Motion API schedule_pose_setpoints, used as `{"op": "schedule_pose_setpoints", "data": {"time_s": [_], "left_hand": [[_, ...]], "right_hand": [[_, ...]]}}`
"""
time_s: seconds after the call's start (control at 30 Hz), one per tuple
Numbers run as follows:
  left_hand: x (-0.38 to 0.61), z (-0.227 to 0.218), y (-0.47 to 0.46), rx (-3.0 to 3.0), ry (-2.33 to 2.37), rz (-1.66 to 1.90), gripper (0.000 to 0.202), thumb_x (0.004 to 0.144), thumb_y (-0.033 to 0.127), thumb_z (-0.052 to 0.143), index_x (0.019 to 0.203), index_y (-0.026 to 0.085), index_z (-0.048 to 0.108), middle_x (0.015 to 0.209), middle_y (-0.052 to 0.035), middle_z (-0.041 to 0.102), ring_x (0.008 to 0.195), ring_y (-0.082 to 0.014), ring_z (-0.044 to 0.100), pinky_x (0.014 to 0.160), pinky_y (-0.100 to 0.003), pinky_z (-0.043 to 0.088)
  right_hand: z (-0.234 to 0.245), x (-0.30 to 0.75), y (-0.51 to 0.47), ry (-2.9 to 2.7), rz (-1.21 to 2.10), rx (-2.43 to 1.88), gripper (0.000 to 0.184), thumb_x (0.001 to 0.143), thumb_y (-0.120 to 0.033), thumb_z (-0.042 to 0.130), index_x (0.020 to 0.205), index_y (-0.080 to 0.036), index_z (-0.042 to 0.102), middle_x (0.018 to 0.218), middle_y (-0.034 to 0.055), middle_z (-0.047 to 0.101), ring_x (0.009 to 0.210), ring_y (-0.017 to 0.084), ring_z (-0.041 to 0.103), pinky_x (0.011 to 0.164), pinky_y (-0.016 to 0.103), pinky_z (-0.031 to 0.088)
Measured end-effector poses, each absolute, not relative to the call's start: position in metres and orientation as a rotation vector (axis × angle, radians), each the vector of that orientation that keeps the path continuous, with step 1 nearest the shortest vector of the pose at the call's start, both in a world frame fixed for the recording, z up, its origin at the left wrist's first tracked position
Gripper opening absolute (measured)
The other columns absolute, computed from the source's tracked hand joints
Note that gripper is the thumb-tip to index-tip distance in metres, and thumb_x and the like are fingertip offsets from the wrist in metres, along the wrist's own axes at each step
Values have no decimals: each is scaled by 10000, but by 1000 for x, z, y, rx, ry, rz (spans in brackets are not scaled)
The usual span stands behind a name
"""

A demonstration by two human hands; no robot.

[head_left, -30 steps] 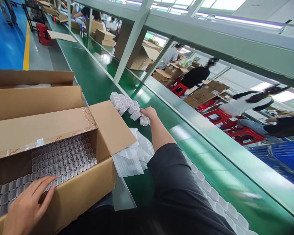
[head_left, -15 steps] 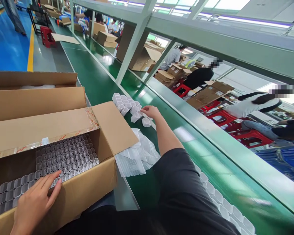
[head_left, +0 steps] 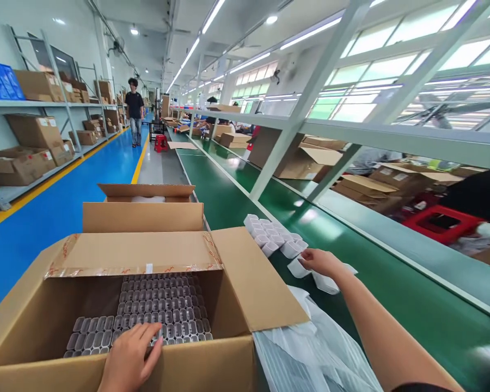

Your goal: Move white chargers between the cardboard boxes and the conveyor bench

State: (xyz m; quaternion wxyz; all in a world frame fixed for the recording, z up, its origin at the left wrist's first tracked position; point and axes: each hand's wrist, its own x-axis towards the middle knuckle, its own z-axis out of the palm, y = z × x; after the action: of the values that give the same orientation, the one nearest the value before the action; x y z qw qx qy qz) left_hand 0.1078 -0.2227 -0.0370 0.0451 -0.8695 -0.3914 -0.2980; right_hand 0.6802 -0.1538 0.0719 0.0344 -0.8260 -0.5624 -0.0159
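A large open cardboard box (head_left: 212,356) stands in front of me with rows of small clear plastic containers (head_left: 163,310) packed inside. My left hand (head_left: 133,351) rests over its near edge, fingers stretched across the nearest containers and thumb apart, holding nothing. On the green conveyor belt right of the box, my right hand (head_left: 322,262) pinches the rim of a small whitish plastic container (head_left: 298,268). A cluster of similar containers (head_left: 271,231) stands just beyond it. Another container (head_left: 325,283) lies nearer me, partly behind the wrist.
Crumpled white plastic film (head_left: 314,343) lies beside the box under its right flap (head_left: 261,277). Slanted metal posts (head_left: 283,147) rise along the conveyor belt (head_left: 204,182). A person (head_left: 134,111) is in the blue aisle, left of which stand shelves with boxes (head_left: 32,136).
My view has swung up and left, bringing the aisle and shelves into sight. The right hand stays at the loose containers; the left stays over the box edge.
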Motion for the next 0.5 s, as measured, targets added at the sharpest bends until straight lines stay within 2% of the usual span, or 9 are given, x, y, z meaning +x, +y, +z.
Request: {"op": "schedule_pose_setpoints", "data": {"time_s": [0.1, 0.17, 0.33, 0.5], "left_hand": [[105, -36, -223, -2688, -1161, -891, 300, 1012, 342, 372, 1043, 230, 649, 911, 10, 730, 782, -143, 700, 691, -254, 529], [102, -36, -221, -2690, -1128, -885, 295, 1013, 348, 386, 1055, 221, 648, 928, 9, 732, 800, -138, 701, 708, -248, 513], [94, -36, -213, -2680, -1037, -845, 319, 1015, 405, 398, 1078, 208, 641, 962, 26, 733, 792, -132, 697, 702, -257, 462], [94, -31, -212, -2666, -949, -831, 338, 1028, 380, 359, 1059, 176, 627, 970, 27, 737, 763, -138, 688, 712, -285, 429]], "right_hand": [[76, 678, -161, -1736, 10, -2644, 115, 691, -173, 618, 587, -209, 651, 667, 95, 692, 676, 271, 680, 618, 350, 499], [77, 677, -166, -1748, 30, -2677, 92, 720, -197, 609, 703, -182, 699, 778, 101, 722, 766, 256, 681, 671, 325, 492], [72, 681, -172, -1844, 180, -2645, 256, 771, -196, 605, 992, -197, 732, 959, 39, 747, 885, 178, 671, 767, 242, 477], [69, 676, -165, -1904, 167, -2594, 269, 806, -224, 601, 1046, -202, 719, 981, 46, 747, 948, 206, 654, 810, 277, 472]]}}
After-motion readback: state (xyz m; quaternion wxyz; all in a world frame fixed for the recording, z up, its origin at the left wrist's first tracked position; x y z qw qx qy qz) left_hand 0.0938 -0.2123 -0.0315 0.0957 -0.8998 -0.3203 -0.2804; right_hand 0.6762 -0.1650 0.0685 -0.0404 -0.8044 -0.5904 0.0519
